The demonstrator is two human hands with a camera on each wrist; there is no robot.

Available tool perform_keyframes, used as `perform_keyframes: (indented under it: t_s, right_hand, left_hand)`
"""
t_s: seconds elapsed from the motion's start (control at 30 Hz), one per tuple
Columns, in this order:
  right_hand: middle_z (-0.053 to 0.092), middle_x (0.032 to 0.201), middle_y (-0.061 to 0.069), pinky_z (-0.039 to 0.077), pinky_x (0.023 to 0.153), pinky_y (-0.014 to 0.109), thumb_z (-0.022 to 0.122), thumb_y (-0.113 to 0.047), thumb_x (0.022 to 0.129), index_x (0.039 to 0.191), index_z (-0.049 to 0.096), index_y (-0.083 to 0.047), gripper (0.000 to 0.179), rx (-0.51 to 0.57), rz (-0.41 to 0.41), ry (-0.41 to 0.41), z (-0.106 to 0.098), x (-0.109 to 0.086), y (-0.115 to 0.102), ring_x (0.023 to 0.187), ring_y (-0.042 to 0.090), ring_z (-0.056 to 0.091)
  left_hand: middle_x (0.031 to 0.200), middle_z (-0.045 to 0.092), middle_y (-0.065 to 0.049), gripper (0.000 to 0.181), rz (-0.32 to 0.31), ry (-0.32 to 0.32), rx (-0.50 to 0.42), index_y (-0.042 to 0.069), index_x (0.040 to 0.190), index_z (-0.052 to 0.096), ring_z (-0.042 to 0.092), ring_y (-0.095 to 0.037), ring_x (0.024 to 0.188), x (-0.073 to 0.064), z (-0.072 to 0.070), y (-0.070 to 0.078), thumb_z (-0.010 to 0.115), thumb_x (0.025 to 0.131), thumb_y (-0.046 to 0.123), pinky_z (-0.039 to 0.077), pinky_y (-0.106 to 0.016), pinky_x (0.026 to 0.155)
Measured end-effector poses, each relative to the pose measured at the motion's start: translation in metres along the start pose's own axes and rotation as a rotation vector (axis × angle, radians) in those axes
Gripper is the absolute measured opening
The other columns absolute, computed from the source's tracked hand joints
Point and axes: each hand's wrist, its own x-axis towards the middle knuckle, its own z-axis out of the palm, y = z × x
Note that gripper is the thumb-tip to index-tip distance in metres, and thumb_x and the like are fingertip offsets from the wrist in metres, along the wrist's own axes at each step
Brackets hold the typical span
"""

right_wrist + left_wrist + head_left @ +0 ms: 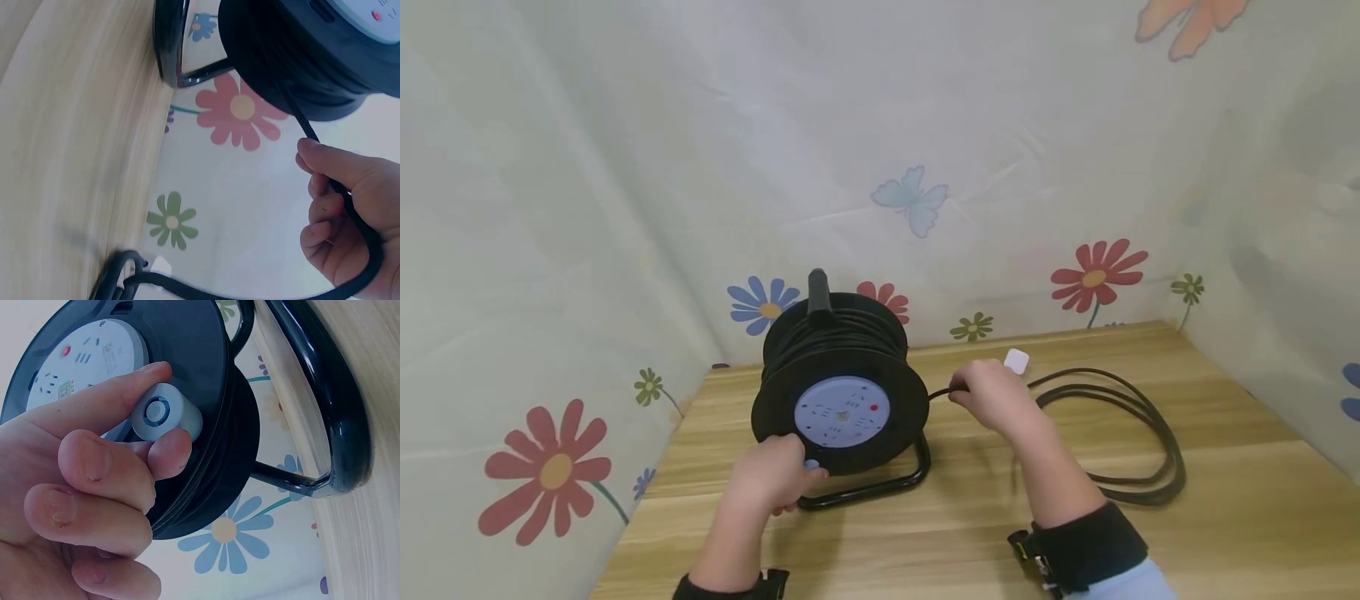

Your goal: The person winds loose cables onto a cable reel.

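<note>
A black cable reel [891, 437] stands upright on the wooden table, with a pale round socket panel [842, 412] on its face and black cable wound on its drum. My left hand [775, 475] is at the reel's lower left; in the left wrist view its thumb and index finger pinch the grey crank knob [167, 414], the other fingers loosely curled. To the right of the reel, my right hand [996, 398] holds the black cable [362, 225] between thumb and fingers. From there the cable runs to the drum.
Loose loops of cable [1172, 467] lie on the table [1247, 533] to the right. A small white object [1017, 361] sits behind my right hand. The reel's tubular stand [880, 490] juts out in front. A flower-printed curtain [1000, 125] hangs behind the table.
</note>
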Motion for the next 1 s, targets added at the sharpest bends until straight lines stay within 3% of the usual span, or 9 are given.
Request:
perform_keyframes:
  t_s: [0.17, 0.3, 0.4, 0.57, 0.7, 1.0]
  right_hand:
    - [0.061, 0.071, -0.008, 0.045, 0.053, 0.034, 0.07, -0.031, 0.087, 0.078, 0.068, -0.023, 0.013, -0.067, 0.036, 0.045, -0.005, -0.005, 0.012, 0.059, 0.011, 0.053]
    - [0.056, 0.065, -0.01, 0.041, 0.048, 0.035, 0.067, -0.037, 0.089, 0.079, 0.065, -0.024, 0.017, -0.116, 0.09, -0.015, -0.01, -0.012, 0.021, 0.052, 0.012, 0.049]
    - [0.06, 0.071, -0.007, 0.042, 0.051, 0.037, 0.067, -0.034, 0.089, 0.086, 0.065, -0.021, 0.014, -0.148, 0.1, -0.056, -0.015, -0.017, 0.025, 0.057, 0.014, 0.052]
    - [0.063, 0.082, -0.001, 0.043, 0.048, 0.035, 0.068, -0.025, 0.089, 0.097, 0.064, -0.017, 0.012, -0.154, 0.144, -0.032, -0.026, -0.023, 0.037, 0.061, 0.016, 0.054]
    - [0.061, 0.076, -0.002, 0.04, 0.047, 0.033, 0.069, -0.027, 0.089, 0.09, 0.063, -0.018, 0.011, -0.132, 0.188, 0.012, -0.034, -0.027, 0.047, 0.058, 0.016, 0.052]
    - [0.056, 0.07, 0.002, 0.036, 0.047, 0.035, 0.068, -0.037, 0.088, 0.082, 0.055, -0.014, 0.027, -0.111, 0.265, 0.007, -0.043, -0.035, 0.064, 0.058, 0.021, 0.047]
  left_hand:
    - [0.041, 0.049, 0.004, 0.043, -0.014, -0.01, 0.007, 0.013, 0.057, 0.058, 0.049, -0.014, 0.037, 0.0, -0.002, -0.001, 0.068, 0.084, 0.045, 0.039, -0.031, 0.043]
    - [0.042, 0.049, 0.003, 0.043, -0.025, -0.011, 0.011, 0.013, 0.058, 0.058, 0.049, -0.014, 0.038, 0.001, -0.003, -0.002, 0.069, 0.084, 0.045, 0.037, -0.03, 0.043]
    - [0.041, 0.049, 0.003, 0.044, -0.032, -0.013, 0.017, 0.014, 0.056, 0.057, 0.049, -0.014, 0.038, 0.002, -0.002, -0.002, 0.068, 0.084, 0.046, 0.037, -0.031, 0.043]
    - [0.039, 0.047, 0.005, 0.045, -0.037, -0.004, 0.023, 0.015, 0.053, 0.055, 0.049, -0.013, 0.037, 0.001, -0.003, -0.003, 0.068, 0.084, 0.046, 0.037, -0.031, 0.042]
    - [0.038, 0.046, 0.005, 0.047, -0.034, 0.001, 0.028, 0.014, 0.052, 0.055, 0.049, -0.013, 0.037, 0.0, -0.004, -0.004, 0.068, 0.084, 0.046, 0.037, -0.031, 0.042]
    - [0.038, 0.048, 0.005, 0.048, -0.03, -0.007, 0.031, 0.013, 0.053, 0.058, 0.05, -0.013, 0.037, 0.001, -0.002, -0.006, 0.066, 0.085, 0.048, 0.038, -0.031, 0.042]
